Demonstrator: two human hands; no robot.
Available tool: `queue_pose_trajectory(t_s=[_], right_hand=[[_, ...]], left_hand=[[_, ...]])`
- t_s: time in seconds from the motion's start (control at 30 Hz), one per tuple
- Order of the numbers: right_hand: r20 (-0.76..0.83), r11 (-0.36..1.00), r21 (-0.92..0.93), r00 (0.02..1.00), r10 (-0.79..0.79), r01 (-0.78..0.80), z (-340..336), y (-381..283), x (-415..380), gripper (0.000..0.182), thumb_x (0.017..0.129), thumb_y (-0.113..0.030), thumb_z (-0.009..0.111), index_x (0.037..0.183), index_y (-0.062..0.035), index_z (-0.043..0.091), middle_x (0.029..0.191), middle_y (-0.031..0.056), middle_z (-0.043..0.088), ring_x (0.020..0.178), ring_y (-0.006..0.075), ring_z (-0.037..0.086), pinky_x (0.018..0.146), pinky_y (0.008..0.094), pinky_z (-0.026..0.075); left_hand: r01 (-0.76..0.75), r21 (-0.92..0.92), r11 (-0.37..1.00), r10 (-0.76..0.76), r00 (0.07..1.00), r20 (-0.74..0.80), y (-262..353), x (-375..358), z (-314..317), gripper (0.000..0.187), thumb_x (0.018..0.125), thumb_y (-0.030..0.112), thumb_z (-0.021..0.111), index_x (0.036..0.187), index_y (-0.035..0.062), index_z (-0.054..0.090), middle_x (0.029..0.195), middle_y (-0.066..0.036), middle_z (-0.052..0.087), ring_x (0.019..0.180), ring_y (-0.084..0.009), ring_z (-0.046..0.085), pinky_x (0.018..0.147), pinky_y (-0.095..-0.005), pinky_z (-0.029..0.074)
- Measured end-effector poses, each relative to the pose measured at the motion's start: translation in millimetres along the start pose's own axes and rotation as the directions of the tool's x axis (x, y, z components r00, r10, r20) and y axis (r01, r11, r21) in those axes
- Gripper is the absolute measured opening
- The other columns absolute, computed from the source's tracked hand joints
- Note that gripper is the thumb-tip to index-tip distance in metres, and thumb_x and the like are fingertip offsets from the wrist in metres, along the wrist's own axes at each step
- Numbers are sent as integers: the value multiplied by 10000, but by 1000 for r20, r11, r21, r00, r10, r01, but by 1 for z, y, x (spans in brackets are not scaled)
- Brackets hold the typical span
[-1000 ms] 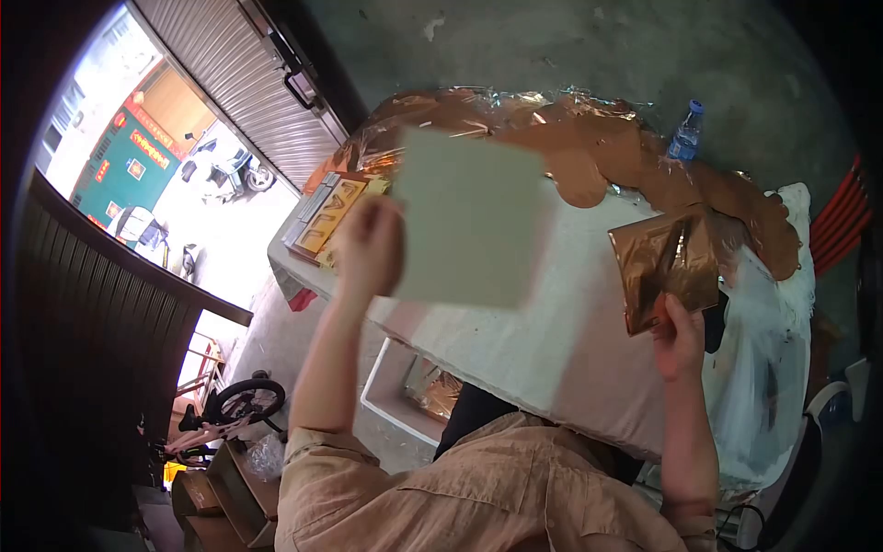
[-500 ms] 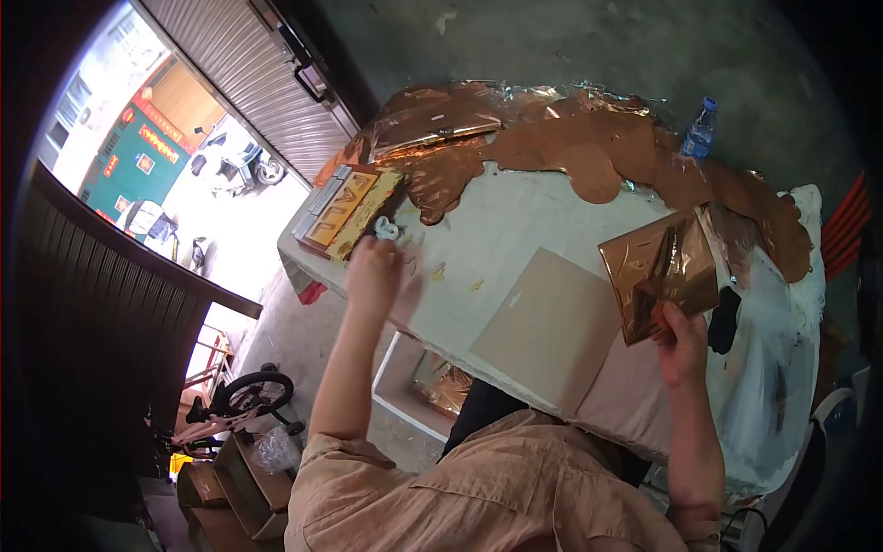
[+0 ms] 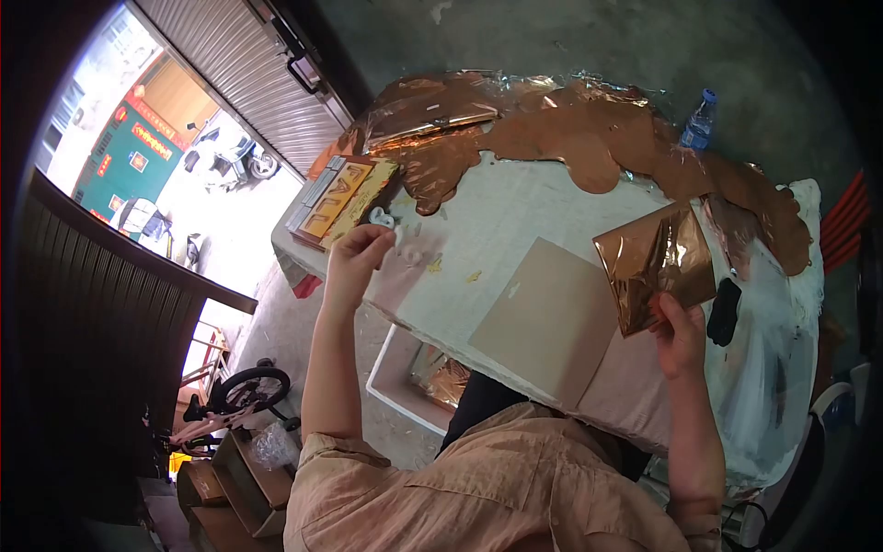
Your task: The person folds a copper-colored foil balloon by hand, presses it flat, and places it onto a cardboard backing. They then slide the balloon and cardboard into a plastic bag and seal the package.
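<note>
In the head view, my right hand point(image 3: 679, 340) grips the lower edge of a shiny copper-coloured foil packet point(image 3: 653, 258), holding it above the right part of the table. My left hand point(image 3: 357, 262) is at the table's left side, its thumb and fingertips pinched together. Whatever may be between those fingertips is too small to make out. Just beyond the left fingers lies a small white ring-shaped item point(image 3: 380, 217). Next to it is a stack of boxes, the top one printed with "FALL" letters point(image 3: 336, 198). A flat beige board point(image 3: 543, 322) lies between my hands.
Copper-coloured foil bags point(image 3: 552, 138) cover the table's far edge. A blue-labelled bottle point(image 3: 699, 124) stands among them. Small yellow scraps point(image 3: 473, 276) dot the white tabletop point(image 3: 524, 207). A black item point(image 3: 725, 311) and clear plastic point(image 3: 768, 368) lie at the right. A white bin point(image 3: 395, 386) sits below.
My left hand has moved slightly left and shows less blur, its fingertips pinched beside the white ring-shaped item. The right hand still holds the foil packet in nearly the same place.
</note>
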State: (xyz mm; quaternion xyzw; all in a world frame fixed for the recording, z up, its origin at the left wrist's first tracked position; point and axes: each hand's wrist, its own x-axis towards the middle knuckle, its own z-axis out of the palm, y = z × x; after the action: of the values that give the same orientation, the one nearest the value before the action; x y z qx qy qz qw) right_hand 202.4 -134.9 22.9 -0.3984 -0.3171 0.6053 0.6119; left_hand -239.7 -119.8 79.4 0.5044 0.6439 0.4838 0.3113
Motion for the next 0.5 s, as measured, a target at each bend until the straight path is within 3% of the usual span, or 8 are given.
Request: queue_pose_trajectory(t_s=[0.07, 0.1, 0.23, 0.3, 0.33, 0.4, 0.43, 0.5], right_hand=[[18, 1000, 19, 1000, -7, 7, -2, 1, 0, 128, 885, -112, 663, 1009, -79, 649, 861, 20, 687, 717, 75, 638, 534, 197, 499], [12, 1000, 18, 1000, -7, 7, -2, 2, 0, 128, 885, -112, 663, 1009, -79, 649, 861, 20, 687, 717, 75, 638, 534, 197, 499], [39, 999, 12, 999, -31, 30, -5, 3, 2, 164, 880, -125, 674, 1029, -65, 642, 890, 33, 688, 758, 93, 645, 555, 209, 501], [49, 999, -4, 998, -32, 33, -5, 1, 1, 182, 876, -134, 681, 1037, -60, 639, 896, 35, 688, 770, 98, 647, 558, 214, 500], [28, 999, -30, 999, -23, 24, -3, 0, 1, 198, 871, -144, 689, 1042, -59, 637, 889, 31, 682, 765, 100, 642, 564, 220, 502], [-12, 999, -51, 1000, 3, -4, 3, -2, -1, 209, 861, -156, 707, 1038, -68, 637, 871, 9, 665, 731, 76, 611, 547, 207, 458], [-17, 998, -57, 1000, 4, -5, 2, -3, -1, 209, 861, -156, 707, 1038, -68, 637, 871, 9, 665, 731, 76, 611, 547, 207, 458], [0, 996, -71, 998, 55, -55, -1, -4, 0, 211, 859, -139, 705, 1050, -85, 634, 874, -6, 660, 692, 44, 563, 524, 182, 387]], left_hand=[[-44, -136, 990, 58, 993, 107, 6, -2, 11, 90, 900, 126, 650, 880, 39, 662, 803, 41, 606, 681, -33, 515, 620, -192, 397], [-41, -137, 990, 57, 992, 113, 12, -5, 20, 90, 900, 126, 650, 880, 39, 662, 803, 41, 606, 681, -33, 515, 620, -192, 397], [-123, -187, 975, 187, 906, 379, 18, -27, 82, 88, 896, 113, 655, 864, 32, 655, 817, 37, 604, 733, -44, 539, 649, -222, 432], [-274, -2, 962, 241, 841, 484, 24, -48, 112, 83, 872, 105, 672, 899, 28, 654, 843, -15, 630, 764, -111, 594, 662, -280, 477], [-273, -12, 962, 244, 836, 492, 21, -54, 127, 83, 872, 105, 672, 899, 28, 654, 843, -15, 630, 764, -111, 594, 662, -280, 477], [-631, 119, 766, 460, 669, 584, 16, -63, 148, 131, 838, 103, 694, 941, 31, 659, 915, -69, 646, 784, -213, 629, 676, -342, 505], [-629, 112, 769, 461, 668, 584, 15, -66, 149, 131, 838, 103, 694, 941, 31, 659, 915, -69, 646, 784, -213, 629, 676, -342, 505], [-656, 145, 740, 476, 664, 577, 18, -70, 149, 219, 782, 111, 712, 985, 42, 663, 1003, -120, 622, 802, -304, 628, 705, -368, 522]])
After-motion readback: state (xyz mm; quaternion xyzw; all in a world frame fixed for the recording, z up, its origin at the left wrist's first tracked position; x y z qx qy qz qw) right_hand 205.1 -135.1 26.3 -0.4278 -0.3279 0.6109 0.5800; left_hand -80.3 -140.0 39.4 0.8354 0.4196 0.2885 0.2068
